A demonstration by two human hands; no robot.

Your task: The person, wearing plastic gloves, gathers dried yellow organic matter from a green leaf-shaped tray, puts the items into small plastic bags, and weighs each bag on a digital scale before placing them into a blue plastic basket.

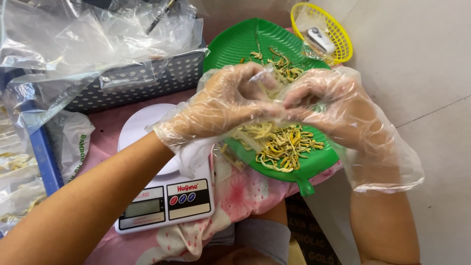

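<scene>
1. Head view is showing the left hand (223,105) and right hand (338,115), both in loose clear gloves, meeting over a green leaf-shaped tray (235,41).
2. Both hands are pinching a small clear plastic bag (267,81) between them, fingers curled, just above the yellow dried strips (282,145) lying near the tray's stem end.
3. Doing this well is probably a matter of keeping the bag mouth wide and directly over the tray, so stray strips are falling back onto it.
4. A white kitchen scale (164,196) is sitting near left, its platform partly covered by the left wrist.
5. Glove and bag film are blurring together; the bag's contents are hard to make out.
</scene>
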